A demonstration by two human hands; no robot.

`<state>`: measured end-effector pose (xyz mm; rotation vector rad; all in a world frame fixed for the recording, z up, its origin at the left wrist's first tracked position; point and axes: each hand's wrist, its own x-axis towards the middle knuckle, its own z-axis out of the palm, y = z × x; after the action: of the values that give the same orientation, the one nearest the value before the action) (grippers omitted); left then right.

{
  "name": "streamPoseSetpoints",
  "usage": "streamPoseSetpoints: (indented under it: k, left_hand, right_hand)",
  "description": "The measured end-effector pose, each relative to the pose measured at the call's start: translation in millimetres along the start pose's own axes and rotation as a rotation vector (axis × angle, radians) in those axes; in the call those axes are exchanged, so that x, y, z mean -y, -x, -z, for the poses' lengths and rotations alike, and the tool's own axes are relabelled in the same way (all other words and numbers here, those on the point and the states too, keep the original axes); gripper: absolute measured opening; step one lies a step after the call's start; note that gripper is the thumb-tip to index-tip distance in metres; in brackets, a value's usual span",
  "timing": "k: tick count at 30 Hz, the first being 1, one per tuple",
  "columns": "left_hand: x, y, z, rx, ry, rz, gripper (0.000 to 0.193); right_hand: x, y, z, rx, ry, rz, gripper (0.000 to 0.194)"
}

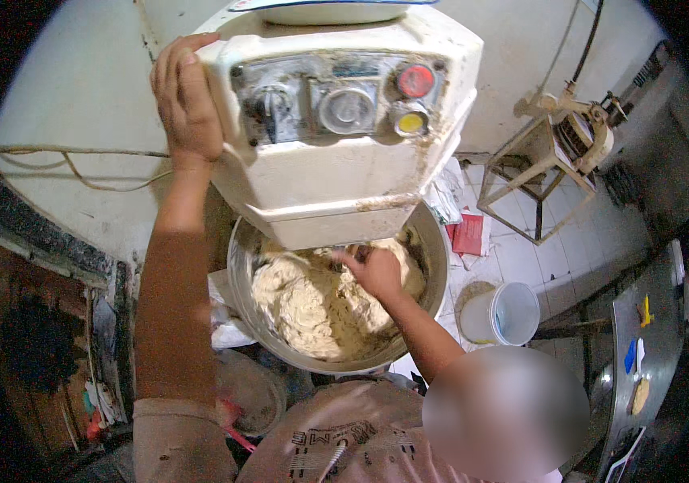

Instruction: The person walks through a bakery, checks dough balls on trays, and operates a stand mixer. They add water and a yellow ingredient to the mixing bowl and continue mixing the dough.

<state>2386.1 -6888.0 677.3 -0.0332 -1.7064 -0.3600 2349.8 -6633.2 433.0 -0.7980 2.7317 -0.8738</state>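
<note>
A white dough mixer's head [320, 175], with a dial, a red button and a yellow button, stands over a large metal mixing bowl [239, 302]. My left hand [187, 96] rests against the upper left side of the mixer head, fingers over its edge. My right hand [374, 268] reaches into the bowl under the mixer head, at the pale sticky dough [296, 305]. Its fingers are partly hidden by shadow and the machine, so whether they hold dough is unclear. The dough lies in large lumps on both sides of the bowl.
A translucent plastic bucket [501, 314] stands on the tiled floor right of the bowl. Behind it are a red packet [468, 234] and a metal stand [537, 175] carrying a machine. A metal table [652, 356] with small items is at the right. An enamel basin [332, 13] sits atop the mixer.
</note>
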Motion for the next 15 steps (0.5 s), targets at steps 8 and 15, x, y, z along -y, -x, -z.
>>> streamPoseSetpoints:
  k: [8, 15]
  left_hand:
    - [28, 1, -27, 0.025, 0.029, -0.023, 0.043]
    - [-11, 17, -19, -0.001, 0.112, 0.369, 0.044]
  right_hand:
    - [-74, 14, 10, -0.249, 0.116, -0.213, 0.062]
    - [-99, 19, -38, -0.353, -0.403, -0.089, 0.036]
